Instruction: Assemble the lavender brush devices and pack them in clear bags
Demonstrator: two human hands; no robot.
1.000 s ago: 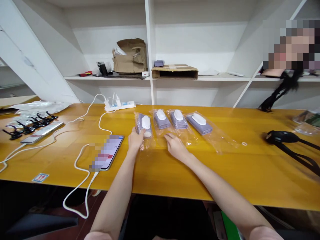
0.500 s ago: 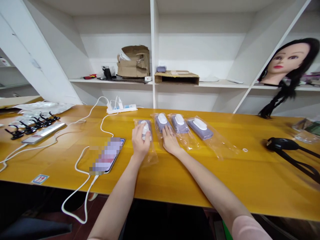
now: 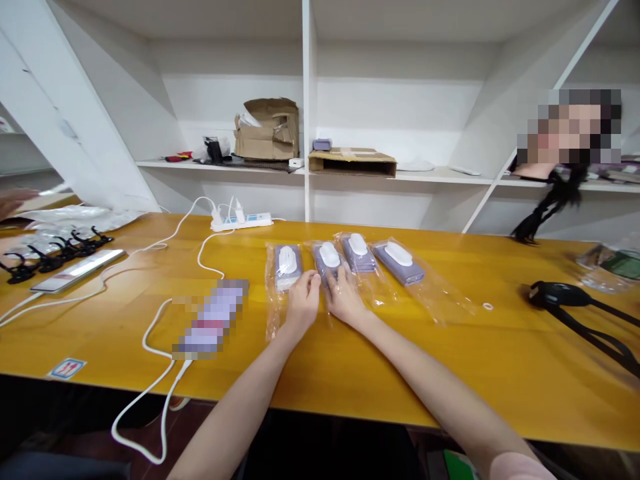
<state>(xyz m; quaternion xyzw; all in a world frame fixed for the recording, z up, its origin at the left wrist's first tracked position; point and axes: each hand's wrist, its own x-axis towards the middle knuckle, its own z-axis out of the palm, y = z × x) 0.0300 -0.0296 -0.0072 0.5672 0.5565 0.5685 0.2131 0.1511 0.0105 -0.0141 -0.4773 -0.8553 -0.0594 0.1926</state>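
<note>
Four purple-grey folded packs, each with a white oval piece on top and in a clear plastic bag, lie in a row on the wooden table [image 3: 450, 373]. My right hand [image 3: 346, 300] has its fingers and thumb at the near end of the second pack [image 3: 329, 256] from the left. Close beside it, my left hand [image 3: 303, 299] has its fingers drawn together; what they pinch, if anything, is hidden. The leftmost pack [image 3: 288, 261] lies just beyond my left hand. To the right are the third pack [image 3: 358, 252] and the tilted rightmost pack [image 3: 400, 261].
A charging phone [image 3: 213, 320] lies left of my hands, its white cable hanging off the edge. Behind stands a power strip [image 3: 243, 221]. Black hooked stands [image 3: 55, 253] and another person's hand [image 3: 15, 201] are far left. A black strapped device [image 3: 560, 293] lies right.
My left hand has left the leftmost pack and moved right and nearer, beside my right hand. The right hand's fingers now bend around the second pack's near end. Another person's hand has appeared far left.
</note>
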